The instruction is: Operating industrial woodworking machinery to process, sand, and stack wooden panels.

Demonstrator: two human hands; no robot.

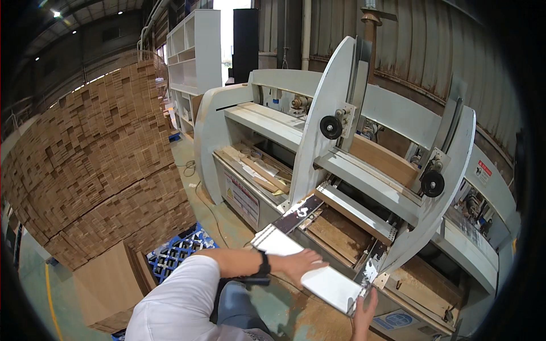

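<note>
A long white panel [335,288] lies slantwise across the front of a grey-white machine, by the dark rails with patchy white residue. My left hand [298,265] rests on the panel's upper face, its fingers stretched out and pointing right. A black band circles that wrist. At the panel's right end, my right hand [364,312] is against the corner, with thumb and fingers apart. Part of that hand is cut off by the lower edge of the picture. Beyond the panel, a brown board [340,233] lies inside the machine's bay.
The machine's tall curved plate [330,108] and black round knobs [330,127] rise ahead. A tray of wood offcuts [256,170] lies left of the bay. Tall stacks of brown boards [96,165] stand at left, beside a blue pallet [179,250]. A cable [210,213] crosses the floor.
</note>
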